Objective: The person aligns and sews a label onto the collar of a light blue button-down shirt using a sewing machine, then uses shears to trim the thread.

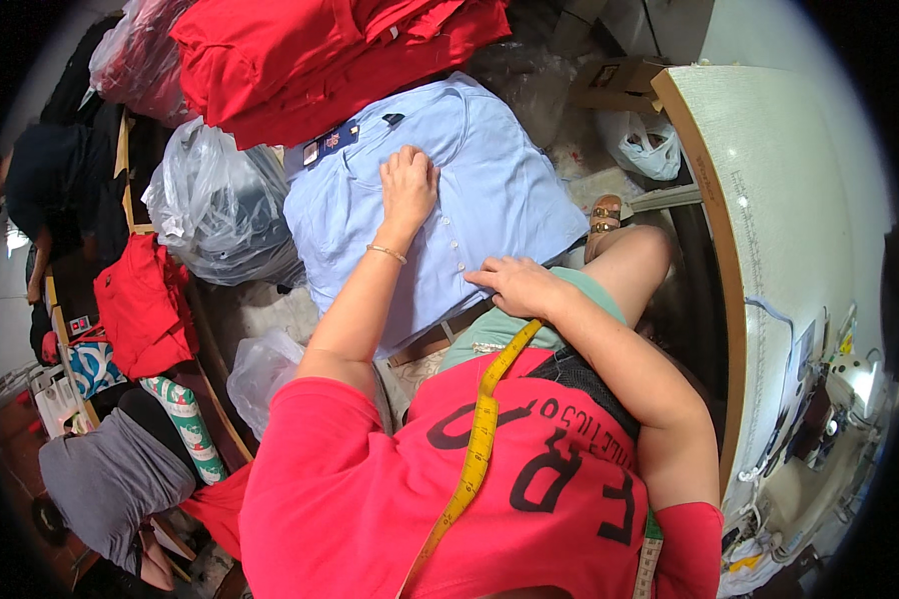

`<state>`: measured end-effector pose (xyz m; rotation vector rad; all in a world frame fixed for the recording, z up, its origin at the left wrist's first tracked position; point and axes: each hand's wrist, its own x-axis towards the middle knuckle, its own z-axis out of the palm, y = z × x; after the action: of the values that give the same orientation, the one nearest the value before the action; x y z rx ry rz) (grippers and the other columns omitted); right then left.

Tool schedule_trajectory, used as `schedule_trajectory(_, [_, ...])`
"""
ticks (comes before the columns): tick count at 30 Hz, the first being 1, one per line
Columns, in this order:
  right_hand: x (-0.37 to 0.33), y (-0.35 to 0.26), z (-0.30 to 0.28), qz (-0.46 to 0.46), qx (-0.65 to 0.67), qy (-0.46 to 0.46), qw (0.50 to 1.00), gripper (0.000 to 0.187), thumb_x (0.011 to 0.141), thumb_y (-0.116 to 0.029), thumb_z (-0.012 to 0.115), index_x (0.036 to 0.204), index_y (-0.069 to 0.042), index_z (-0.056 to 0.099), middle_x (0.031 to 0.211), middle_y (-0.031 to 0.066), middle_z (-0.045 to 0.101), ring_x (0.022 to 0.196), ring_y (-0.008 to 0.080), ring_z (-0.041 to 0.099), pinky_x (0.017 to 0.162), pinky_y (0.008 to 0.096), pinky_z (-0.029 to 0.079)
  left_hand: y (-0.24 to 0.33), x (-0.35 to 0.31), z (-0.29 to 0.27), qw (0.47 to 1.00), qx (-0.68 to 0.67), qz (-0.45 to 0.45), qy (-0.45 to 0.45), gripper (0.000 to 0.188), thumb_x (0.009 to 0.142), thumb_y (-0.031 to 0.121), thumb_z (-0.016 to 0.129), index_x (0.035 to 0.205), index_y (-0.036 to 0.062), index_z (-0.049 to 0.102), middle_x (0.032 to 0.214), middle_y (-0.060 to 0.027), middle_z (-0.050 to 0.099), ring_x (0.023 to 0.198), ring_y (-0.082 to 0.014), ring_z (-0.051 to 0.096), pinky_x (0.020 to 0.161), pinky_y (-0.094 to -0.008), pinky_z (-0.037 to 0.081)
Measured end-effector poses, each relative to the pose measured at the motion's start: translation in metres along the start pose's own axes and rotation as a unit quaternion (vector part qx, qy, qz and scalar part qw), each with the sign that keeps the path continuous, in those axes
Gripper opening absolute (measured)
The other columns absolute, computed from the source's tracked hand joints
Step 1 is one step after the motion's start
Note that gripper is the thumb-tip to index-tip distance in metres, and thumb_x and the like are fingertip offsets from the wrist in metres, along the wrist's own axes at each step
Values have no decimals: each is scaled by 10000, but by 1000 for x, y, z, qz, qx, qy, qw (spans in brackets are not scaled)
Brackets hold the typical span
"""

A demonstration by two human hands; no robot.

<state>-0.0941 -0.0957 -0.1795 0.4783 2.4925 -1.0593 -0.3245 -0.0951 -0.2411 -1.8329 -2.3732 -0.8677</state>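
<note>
A light blue buttoned shirt (514, 165) lies spread out in front of me, a dark tag (331, 143) near its collar. My left hand (408, 187) rests on its upper part beside the button placket, fingers curled down onto the cloth and looking closed on it; the fingertips are partly hidden. Lower down, my right hand (517, 286) lies over the shirt's near edge, its index finger stretched toward a small white button (460, 267) on the placket and the other fingers loosely bent. A yellow tape measure (482, 429) hangs down over my red top.
Red folded garments (300, 70) are piled just beyond the shirt. Filled clear plastic bags (220, 200) stand at its left. A white table (799, 220) with a wooden edge rises on the right. Two other people (115, 479) are at the far left.
</note>
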Motion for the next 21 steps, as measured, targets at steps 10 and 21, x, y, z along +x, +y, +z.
schedule_trajectory(10, [-11,9,-9,-18,-8,5,1000,317,803,-151,560,1114,-136,618,1138,93,561,1071,282,544,913,433,428,-1,-38,-64,995,-62,32,66,264,825,160,605,1057,37,581,1117,-161,570,1049,-342,516,920,-453,381])
schedule_trajectory(21, [-254,-34,-1,131,128,488,853,330,837,-118,552,1163,-65,564,1115,121,571,1043,300,558,903,409,450,89,-32,-55,908,-53,202,-364,318,756,186,680,1030,31,636,972,-193,643,903,-316,616,855,-409,448])
